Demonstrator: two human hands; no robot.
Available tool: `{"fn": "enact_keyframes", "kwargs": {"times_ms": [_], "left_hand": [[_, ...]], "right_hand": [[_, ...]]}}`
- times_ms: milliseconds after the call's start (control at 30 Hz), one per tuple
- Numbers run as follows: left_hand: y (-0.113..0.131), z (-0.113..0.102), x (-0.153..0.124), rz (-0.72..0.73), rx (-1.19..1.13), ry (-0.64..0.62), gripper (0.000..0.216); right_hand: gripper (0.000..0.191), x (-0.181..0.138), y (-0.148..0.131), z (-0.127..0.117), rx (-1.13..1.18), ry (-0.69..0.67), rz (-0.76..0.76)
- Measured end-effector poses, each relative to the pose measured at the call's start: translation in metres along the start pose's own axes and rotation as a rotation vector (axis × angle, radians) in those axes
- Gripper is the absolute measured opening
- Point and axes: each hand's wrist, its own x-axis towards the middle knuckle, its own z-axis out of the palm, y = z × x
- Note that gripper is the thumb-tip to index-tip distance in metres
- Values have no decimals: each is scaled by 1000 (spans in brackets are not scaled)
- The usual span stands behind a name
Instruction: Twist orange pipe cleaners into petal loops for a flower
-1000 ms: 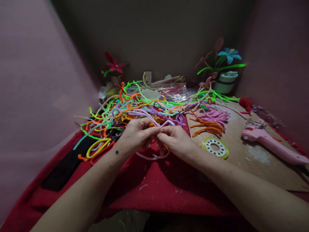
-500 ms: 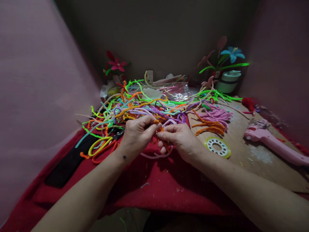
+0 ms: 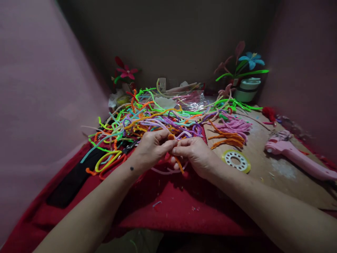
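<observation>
My left hand [image 3: 150, 149] and my right hand [image 3: 193, 154] meet over the red cloth [image 3: 168, 200], fingertips pinched together on a short orange pipe cleaner [image 3: 176, 154]. Its lower end hangs down below my right fingers. Just behind the hands lies a big tangled heap of pipe cleaners [image 3: 155, 117] in green, orange, purple, yellow and teal. A pale pink loop [image 3: 168, 172] rests on the cloth under my hands.
A wooden board [image 3: 276, 168] on the right carries bent orange pieces [image 3: 226, 138], pink pieces [image 3: 235, 124], a yellow-rimmed white disc [image 3: 235, 160] and a pink glue gun [image 3: 295, 156]. Pipe-cleaner flowers [image 3: 250, 61] stand in a white pot; another flower [image 3: 125, 72] back left. Walls close both sides.
Both hands stay together at the same spot. The fingers have shifted along the orange pipe cleaner, and more of its lower end now hangs below my right hand.
</observation>
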Motion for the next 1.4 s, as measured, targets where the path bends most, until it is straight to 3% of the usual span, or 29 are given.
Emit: {"fn": "enact_keyframes", "kwargs": {"times_ms": [67,133,267,333,500,633,1033,1400], "left_hand": [[-3,-1,0,99,159,33,17],[-4,-5,0,111,214,-13,18],[-3,-15,1,-3,6,-240,19],[-1,-17,1,-36,-94,-274,18],[-3,-15,2,-37,-346,-195,16],[-8,-13,3,-68,-474,-200,16],[-8,-15,3,-213,-513,-261,19],[-9,-14,4,-173,-439,-217,18]], "right_hand": [[8,0,1,1,21,-1,13],[7,0,4,1,33,-18,20],[6,-1,9,2,31,-67,28],[8,-1,8,1,51,-80,33],[11,2,2,-5,135,-111,31],[13,2,0,-6,174,-154,39],[12,-3,-1,1,93,-152,13],[14,-3,0,1,80,-90,2]]}}
